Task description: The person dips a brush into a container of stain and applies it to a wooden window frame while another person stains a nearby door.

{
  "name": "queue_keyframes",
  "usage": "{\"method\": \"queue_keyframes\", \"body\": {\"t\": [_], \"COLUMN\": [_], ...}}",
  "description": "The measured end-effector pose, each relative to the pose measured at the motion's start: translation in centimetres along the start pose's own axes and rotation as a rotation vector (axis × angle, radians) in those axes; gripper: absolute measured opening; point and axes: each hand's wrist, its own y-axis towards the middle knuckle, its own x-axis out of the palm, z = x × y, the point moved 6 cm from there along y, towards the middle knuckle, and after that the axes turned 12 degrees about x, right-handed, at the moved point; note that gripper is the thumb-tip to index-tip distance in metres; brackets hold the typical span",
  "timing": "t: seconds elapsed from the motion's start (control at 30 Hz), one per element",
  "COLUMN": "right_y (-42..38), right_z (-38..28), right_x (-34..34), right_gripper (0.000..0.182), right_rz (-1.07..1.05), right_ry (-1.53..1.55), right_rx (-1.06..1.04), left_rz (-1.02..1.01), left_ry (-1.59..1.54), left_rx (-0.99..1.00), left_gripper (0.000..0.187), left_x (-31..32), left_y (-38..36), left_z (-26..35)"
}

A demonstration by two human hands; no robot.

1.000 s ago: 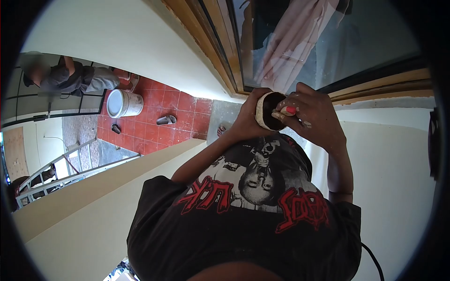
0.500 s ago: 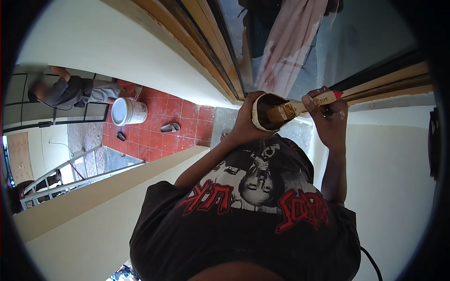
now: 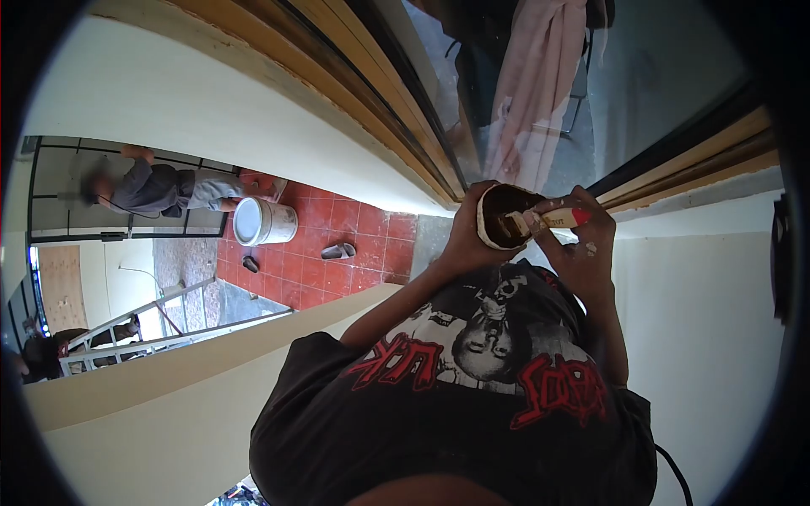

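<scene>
My left hand (image 3: 461, 241) is wrapped round a round container (image 3: 482, 221) with a pale, paint-crusted rim and a dark brown inside. My right hand (image 3: 585, 251), marked with pale paint specks, grips a paintbrush (image 3: 558, 218) by its light handle with a red end. The brush's metal band and bristles dip inside the container, and the bristle tips are hard to make out. Both hands are in front of my dark printed shirt, close to a wooden window frame (image 3: 405, 101).
Window glass (image 3: 658, 93) shows a pink curtain (image 3: 540, 84). On red tiles (image 3: 359, 228) at left stand a white bucket (image 3: 278, 223) and sandals (image 3: 339, 251). Another person (image 3: 169, 185) is beyond the bucket. A metal ladder (image 3: 152, 344) leans at lower left.
My right hand has moved inward and lowered the paintbrush deeper into the container. The view has shifted, so the room and both hands appear farther right and lower.
</scene>
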Motion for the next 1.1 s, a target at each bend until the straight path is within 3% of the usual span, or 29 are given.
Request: {"method": "queue_keyframes", "body": {"t": [0.2, 0.3, 0.37, 0.43, 0.53, 0.77, 1.0, 1.1], "right_y": [-0.2, 0.1, 0.3, 0.3, 0.1, 0.4, 1.0, 0.3], "right_z": [0.5, -1.2, -1.4, -1.4, -1.0, -1.4, 0.0, 1.9], "right_x": [-1.9, -1.8, -1.0, 0.0, 1.4, 2.2, -0.9, -1.4], "right_gripper": [0.009, 0.015, 0.015, 0.016, 0.017, 0.015, 0.014, 0.014], "right_rz": [0.073, -0.057, -0.128, -0.217, -0.267, -0.287, -0.07, 0.012], "right_ry": [0.141, -0.086, -0.139, -0.201, -0.293, -0.388, -0.055, 0.238], "right_rx": [0.139, -0.192, -0.206, -0.261, -0.299, -0.349, -0.053, 0.289], "left_rz": [0.062, 0.038, 0.003, 0.038, -0.014, -0.034, 0.021, 0.023], "left_ry": [0.042, 0.09, 0.132, -0.033, 0.053, 0.102, 0.056, 0.099], "left_rx": [0.058, 0.093, 0.106, 0.008, 0.04, 0.02, 0.07, 0.101], "left_gripper": [0.094, 0.093, 0.092, 0.093, 0.094, 0.093, 0.09, 0.09], "left_x": [0.0, 0.1, 0.3, 0.5, 0.4, 0.1, 0.1, 0.1], "left_y": [-0.1, -0.1, -0.3, -0.7, -0.5, -0.5, -0.4, -0.1], "left_z": [0.0, 0.2, 0.3, -0.2, 0.8, 1.1, 0.7, 1.0]}}
